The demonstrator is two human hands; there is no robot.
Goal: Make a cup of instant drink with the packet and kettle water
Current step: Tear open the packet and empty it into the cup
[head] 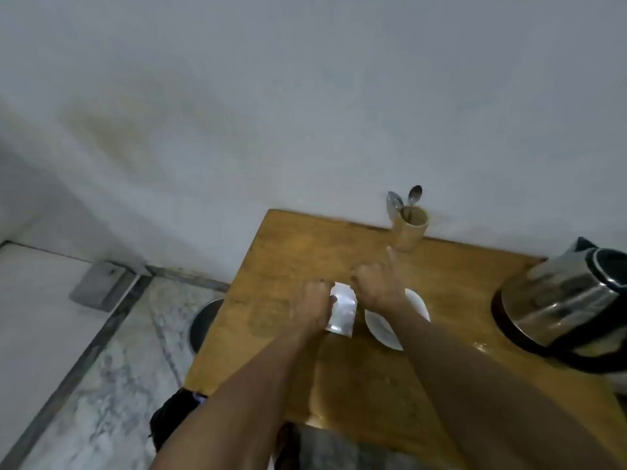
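A silvery drink packet [343, 308] is held upright over the wooden table [291, 252]. My left hand [314, 305] grips its left edge. My right hand [380, 286] pinches its top right corner, with one finger pointing up. Just right of the packet stands a white cup [383, 329], partly hidden by my right wrist. A steel kettle [570, 300] with a black lid sits on its dark base at the table's right edge.
A wooden holder [410, 230] with two spoons [405, 198] stands at the table's back edge against the white wall. A dark round object [203, 320] lies on the marble floor left of the table. A small wet patch [481, 347] glistens near the kettle.
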